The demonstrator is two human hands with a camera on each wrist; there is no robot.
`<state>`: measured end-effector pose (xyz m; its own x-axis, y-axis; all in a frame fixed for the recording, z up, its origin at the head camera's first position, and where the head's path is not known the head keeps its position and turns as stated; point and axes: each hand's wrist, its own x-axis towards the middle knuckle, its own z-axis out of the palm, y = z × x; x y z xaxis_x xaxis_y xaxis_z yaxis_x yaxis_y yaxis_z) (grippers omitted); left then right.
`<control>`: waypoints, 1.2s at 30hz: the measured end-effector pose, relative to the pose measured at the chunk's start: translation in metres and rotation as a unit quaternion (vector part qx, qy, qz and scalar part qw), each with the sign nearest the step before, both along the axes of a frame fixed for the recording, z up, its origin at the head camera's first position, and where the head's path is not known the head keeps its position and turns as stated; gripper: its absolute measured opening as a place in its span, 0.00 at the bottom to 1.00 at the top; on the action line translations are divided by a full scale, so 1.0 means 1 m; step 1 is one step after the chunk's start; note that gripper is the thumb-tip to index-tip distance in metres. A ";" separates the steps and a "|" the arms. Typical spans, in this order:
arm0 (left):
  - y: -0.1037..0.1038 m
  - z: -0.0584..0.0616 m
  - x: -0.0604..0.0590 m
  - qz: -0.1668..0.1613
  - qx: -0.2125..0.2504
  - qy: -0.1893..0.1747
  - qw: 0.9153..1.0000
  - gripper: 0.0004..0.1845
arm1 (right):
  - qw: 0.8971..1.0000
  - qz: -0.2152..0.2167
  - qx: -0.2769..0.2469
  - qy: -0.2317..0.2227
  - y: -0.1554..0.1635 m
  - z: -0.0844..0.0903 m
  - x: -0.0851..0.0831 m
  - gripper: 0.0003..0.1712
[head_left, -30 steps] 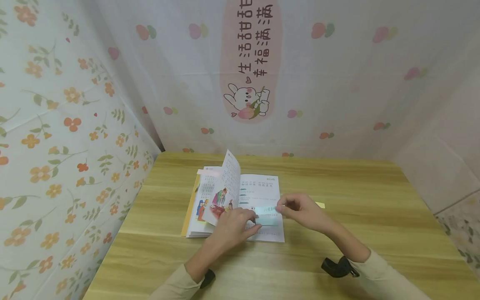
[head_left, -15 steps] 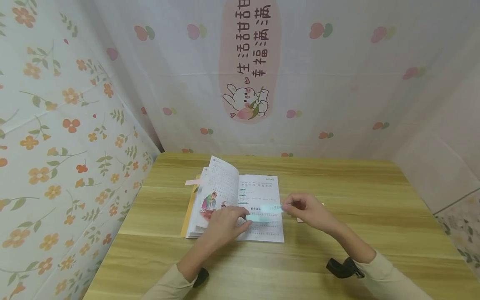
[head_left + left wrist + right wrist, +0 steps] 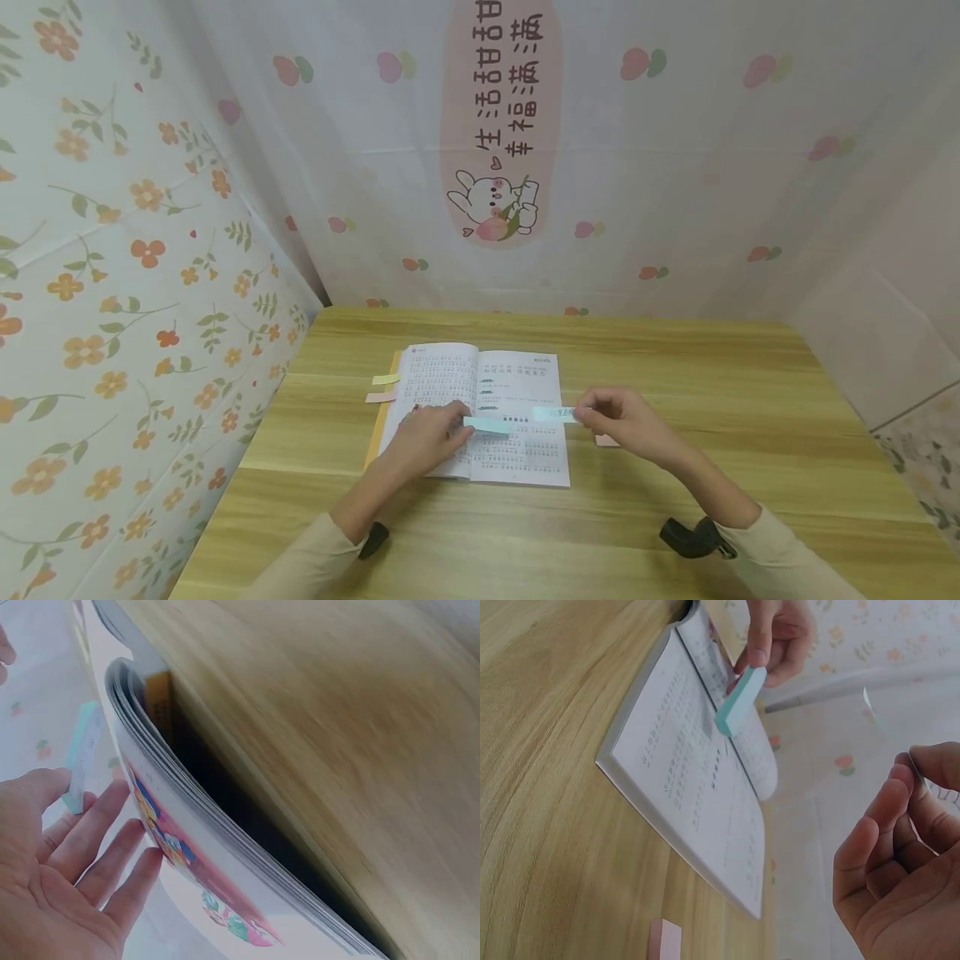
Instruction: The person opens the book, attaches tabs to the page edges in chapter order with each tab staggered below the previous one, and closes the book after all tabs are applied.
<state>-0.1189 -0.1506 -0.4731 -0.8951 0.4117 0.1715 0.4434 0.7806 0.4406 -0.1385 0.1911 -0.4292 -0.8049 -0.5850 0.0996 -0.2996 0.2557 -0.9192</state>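
An open book [image 3: 517,462] with printed pages lies on the wooden table. My left hand [image 3: 426,439] pinches a pad of teal sticky notes [image 3: 486,426] between thumb and forefinger. In the left wrist view its other fingers [image 3: 142,859] touch the illustrated left page. My right hand [image 3: 626,421] pinches the right end of one loose teal sticky note [image 3: 553,414], which bears handwriting and reaches over the right page. In the right wrist view this thin note [image 3: 871,709] is seen nearly edge-on, apart from the pad [image 3: 741,703].
A pink sticky-note pad [image 3: 606,440] lies right of the book, partly behind my right hand. A yellow tab [image 3: 386,379] and a pink tab [image 3: 381,397] stick out from the book's left edge. Patterned curtains [image 3: 360,150] stand behind and to the left.
The raised page has come down onto the left side. My left hand has moved left with the teal pad, and my right hand slightly right with the note. A yellow tab now shows.
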 end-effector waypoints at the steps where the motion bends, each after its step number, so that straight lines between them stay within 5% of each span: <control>1: -0.001 0.000 -0.002 -0.002 0.005 -0.008 1.000 0.12 | 1.000 0.000 -0.001 0.000 0.000 0.000 0.000 0.07; 8: -0.003 0.001 -0.016 -0.016 0.015 -0.052 0.998 0.14 | 1.000 0.001 -0.002 0.005 0.002 0.000 0.002 0.07; 26: 0.011 -0.001 -0.076 -0.026 0.019 -0.072 0.997 0.13 | 1.000 -0.016 0.006 -0.006 0.008 -0.004 0.002 0.06; 36: 0.013 -0.008 -0.078 -0.031 0.000 -0.116 0.993 0.19 | 1.000 -0.019 0.007 -0.009 0.009 -0.004 0.002 0.06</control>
